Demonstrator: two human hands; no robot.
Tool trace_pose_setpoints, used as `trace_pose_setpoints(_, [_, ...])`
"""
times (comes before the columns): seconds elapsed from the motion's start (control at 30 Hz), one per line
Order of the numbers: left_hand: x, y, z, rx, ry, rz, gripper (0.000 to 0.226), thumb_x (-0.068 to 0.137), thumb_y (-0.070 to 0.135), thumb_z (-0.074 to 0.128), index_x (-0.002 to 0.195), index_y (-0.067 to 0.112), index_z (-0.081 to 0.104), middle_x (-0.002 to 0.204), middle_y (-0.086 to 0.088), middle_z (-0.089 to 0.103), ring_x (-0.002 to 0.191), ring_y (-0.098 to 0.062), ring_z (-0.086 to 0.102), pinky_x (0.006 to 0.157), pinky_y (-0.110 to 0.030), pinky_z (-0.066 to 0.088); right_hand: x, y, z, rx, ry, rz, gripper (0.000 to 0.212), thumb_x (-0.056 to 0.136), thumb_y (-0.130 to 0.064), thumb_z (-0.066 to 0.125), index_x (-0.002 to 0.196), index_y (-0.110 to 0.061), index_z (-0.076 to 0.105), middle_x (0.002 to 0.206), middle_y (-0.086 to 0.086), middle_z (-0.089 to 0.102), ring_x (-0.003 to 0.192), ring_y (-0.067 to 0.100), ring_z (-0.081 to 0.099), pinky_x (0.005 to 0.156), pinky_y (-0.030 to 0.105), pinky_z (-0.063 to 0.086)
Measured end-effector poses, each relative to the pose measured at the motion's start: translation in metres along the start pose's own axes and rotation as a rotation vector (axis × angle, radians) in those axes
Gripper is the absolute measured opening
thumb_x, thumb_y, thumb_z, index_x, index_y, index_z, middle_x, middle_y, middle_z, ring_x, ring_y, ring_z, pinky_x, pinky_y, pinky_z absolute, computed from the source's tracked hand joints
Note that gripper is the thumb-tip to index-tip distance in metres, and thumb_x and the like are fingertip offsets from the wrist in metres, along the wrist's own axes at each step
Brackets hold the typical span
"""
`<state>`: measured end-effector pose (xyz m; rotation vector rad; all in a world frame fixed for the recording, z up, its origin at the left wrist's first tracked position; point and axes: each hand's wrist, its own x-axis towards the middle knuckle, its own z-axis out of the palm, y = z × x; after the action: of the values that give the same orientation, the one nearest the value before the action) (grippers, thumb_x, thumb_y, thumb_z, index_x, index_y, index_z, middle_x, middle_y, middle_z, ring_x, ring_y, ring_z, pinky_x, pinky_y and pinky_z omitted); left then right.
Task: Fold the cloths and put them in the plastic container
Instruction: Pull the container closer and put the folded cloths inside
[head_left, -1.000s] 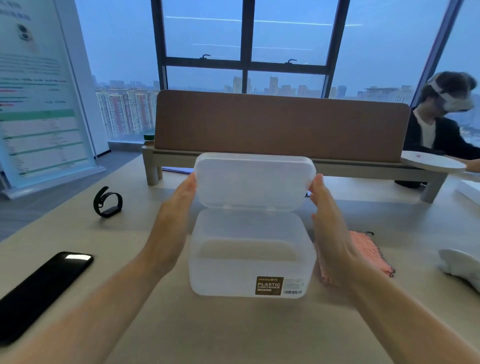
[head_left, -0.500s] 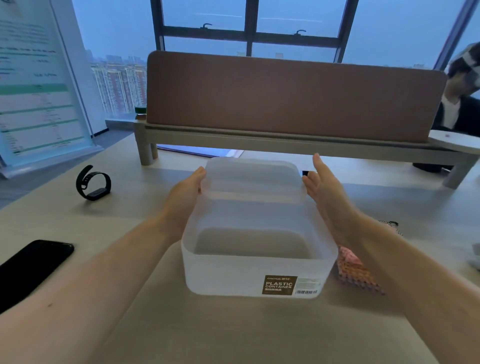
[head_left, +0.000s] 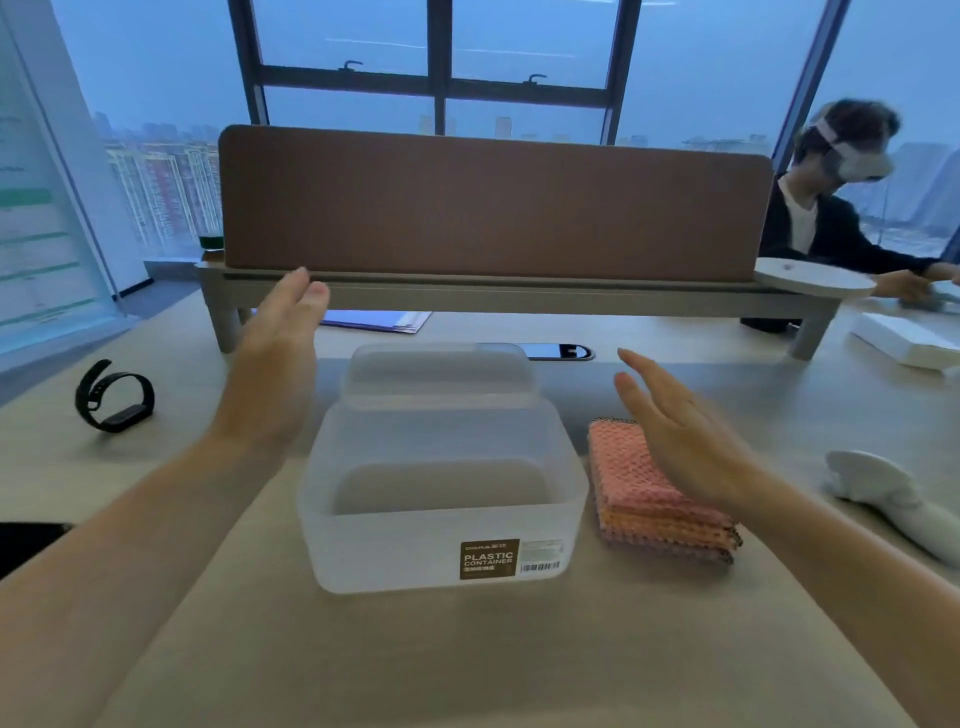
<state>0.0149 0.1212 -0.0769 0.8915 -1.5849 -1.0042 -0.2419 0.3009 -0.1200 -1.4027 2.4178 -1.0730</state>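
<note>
A frosted plastic container (head_left: 441, 540) stands open in the middle of the table, with nothing visible inside it. Its lid (head_left: 441, 376) lies flat on the table just behind it. A stack of pink and orange cloths (head_left: 649, 493) lies folded to the right of the container. My left hand (head_left: 283, 358) hovers with straight fingers above the table, left of the lid, holding nothing. My right hand (head_left: 680, 436) hangs open over the far part of the cloth stack, and I cannot tell whether it touches the cloths.
A black wristband (head_left: 114, 397) lies at the left, and a dark phone (head_left: 26, 545) at the left edge. A white device (head_left: 883, 499) rests at the right. A brown desk divider (head_left: 493, 208) stands behind, and a person with a headset (head_left: 841, 208) sits at the far right.
Both hands have let go of the lid, which now lies flat behind the container. My left hand has risen and drawn away to the left; my right hand has moved over the cloth stack.
</note>
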Motion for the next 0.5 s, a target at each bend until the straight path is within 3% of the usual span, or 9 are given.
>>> trace_pose_setpoints(0.07, [-0.025,0.028,0.016,0.177,-0.082,0.249,0.044,0.108,0.037,0.042,0.151,0.031,0.046,0.16,0.017,0.037,0.148,-0.001,0.029,0.113,-0.017,0.02,-0.013,0.029,-0.007,-0.263,-0.113,0.018,0.075,0.095,-0.066,0.017,0.161,-0.031,0.015,0.169,-0.011,0.01,0.155,0.008,0.006,0.125,0.033,0.005])
trace_pose_setpoints(0.13, [-0.052,0.045,0.047,0.285,-0.257,0.452,0.045,0.105,0.036,0.044,0.149,0.027,0.05,0.16,0.015,0.039,0.149,0.0,0.028,0.119,-0.018,0.018,-0.023,0.047,0.0,-0.452,-0.216,0.041,0.067,0.102,-0.059,0.017,0.162,-0.028,0.01,0.17,-0.009,0.003,0.156,0.009,-0.001,0.124,0.033,-0.002])
trace_pose_setpoints(0.23, [-0.097,0.057,0.109,0.434,-0.58,0.547,0.049,0.107,0.022,0.041,0.155,0.018,0.041,0.165,0.008,0.032,0.153,-0.003,0.02,0.117,-0.009,0.007,-0.029,0.061,0.014,-0.503,-0.185,0.014,0.073,0.098,-0.063,0.008,0.162,-0.028,0.008,0.17,-0.01,0.005,0.156,0.012,-0.003,0.127,0.037,-0.001])
trace_pose_setpoints(0.3, [-0.116,0.053,0.15,0.475,-0.717,0.457,0.052,0.107,0.015,0.036,0.159,0.012,0.031,0.17,0.001,0.02,0.156,-0.009,0.01,0.122,-0.018,0.006,-0.03,0.068,0.017,-0.53,-0.163,-0.054,0.093,0.081,-0.069,0.0,0.162,-0.024,0.007,0.17,-0.006,0.005,0.157,0.016,-0.003,0.127,0.042,0.007])
trace_pose_setpoints(0.37, [-0.122,0.04,0.184,0.511,-0.785,0.276,0.05,0.106,0.013,0.033,0.156,0.006,0.031,0.17,-0.008,0.015,0.158,-0.018,0.006,0.127,-0.029,0.006,-0.031,0.075,0.017,-0.562,-0.188,-0.097,0.101,0.072,-0.068,0.005,0.162,-0.022,0.002,0.17,-0.005,-0.002,0.157,0.02,-0.006,0.127,0.042,0.005])
trace_pose_setpoints(0.43, [-0.122,0.027,0.205,0.533,-0.765,0.097,0.046,0.106,0.015,0.031,0.149,0.001,0.036,0.168,-0.017,0.019,0.157,-0.026,0.009,0.127,-0.039,0.011,-0.032,0.078,0.018,-0.553,-0.204,-0.083,0.099,0.074,-0.068,0.009,0.162,-0.025,-0.003,0.169,-0.008,-0.009,0.156,0.019,-0.012,0.127,0.041,0.002])
trace_pose_setpoints(0.5, [-0.119,0.012,0.213,0.544,-0.693,-0.059,0.047,0.105,0.015,0.031,0.15,0.001,0.034,0.167,-0.019,0.02,0.156,-0.031,0.01,0.127,-0.042,0.013,-0.028,0.082,0.019,-0.482,-0.166,-0.088,0.094,0.079,-0.066,0.01,0.162,-0.024,0.004,0.17,-0.006,-0.003,0.157,0.019,-0.007,0.127,0.043,0.005])
